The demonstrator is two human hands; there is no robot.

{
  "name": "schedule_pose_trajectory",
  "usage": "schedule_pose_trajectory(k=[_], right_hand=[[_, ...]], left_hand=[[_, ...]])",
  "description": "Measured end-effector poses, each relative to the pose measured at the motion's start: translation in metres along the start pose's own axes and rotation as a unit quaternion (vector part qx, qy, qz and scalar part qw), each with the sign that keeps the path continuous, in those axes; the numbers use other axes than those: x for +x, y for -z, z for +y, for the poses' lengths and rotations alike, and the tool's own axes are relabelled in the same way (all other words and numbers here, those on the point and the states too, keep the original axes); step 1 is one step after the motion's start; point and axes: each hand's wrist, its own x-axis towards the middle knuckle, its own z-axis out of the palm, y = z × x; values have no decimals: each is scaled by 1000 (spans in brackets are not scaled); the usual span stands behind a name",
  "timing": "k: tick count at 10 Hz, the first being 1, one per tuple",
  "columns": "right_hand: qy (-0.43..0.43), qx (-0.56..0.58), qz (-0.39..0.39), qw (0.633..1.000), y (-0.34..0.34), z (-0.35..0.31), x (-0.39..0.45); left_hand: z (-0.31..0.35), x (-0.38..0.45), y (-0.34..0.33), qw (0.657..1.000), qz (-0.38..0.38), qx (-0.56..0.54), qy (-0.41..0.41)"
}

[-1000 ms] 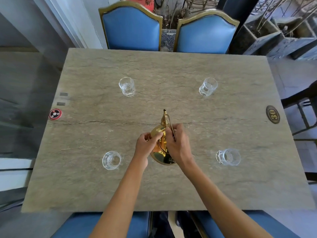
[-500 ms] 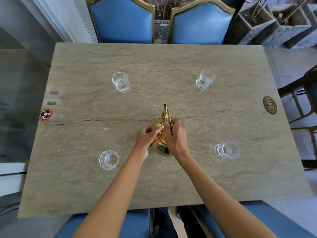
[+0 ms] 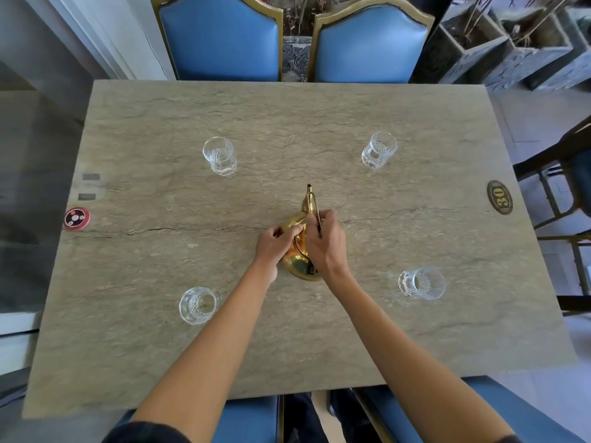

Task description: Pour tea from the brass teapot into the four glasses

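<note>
The brass teapot [image 3: 295, 266] stands at the middle of the stone table [image 3: 160, 346], spout pointing away from me. My right hand [image 3: 326, 243] is closed around its thin handle from the right. My left hand [image 3: 276, 243] rests on the pot's top from the left, fingers pinched at the lid. Four clear cut glasses stand apart from the pot: far left glass [image 3: 220, 156], far right glass [image 3: 378, 150], near left glass [image 3: 198, 304], near right glass [image 3: 421, 282]. I cannot tell whether any of them holds liquid.
Two blue chairs [image 3: 220, 36] stand behind the far edge, and blue seats sit under the near edge. A round red badge [image 3: 76, 218] lies at the left edge, an oval number plate [image 3: 500, 197] at the right. Stone planters [image 3: 499, 49] stand at the far right.
The view has shifted slightly. Both hands stay on the teapot, which has not left the table; the left fingers have settled onto the lid.
</note>
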Motion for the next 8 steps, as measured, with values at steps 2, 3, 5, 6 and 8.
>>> schedule_pose_trajectory(k=[2,3,5,6,8], right_hand=[[7,-16,-6,1000,0,-3,7],[8,-28,-7,1000,-1,-4,10],[8,-42,-18,999,2,-6,9],[12,-38,-34,999,8,-8,7],[44,-9,-6,999,27,9,-14]], left_hand=[[5,3,-2,1000,0,1,1],[1,5,-2,1000,3,-4,-9],[-6,-9,-7,999,31,-1,-20],[-14,-20,-10,999,52,-6,-15],[-35,-46,-11,996,87,10,-24]])
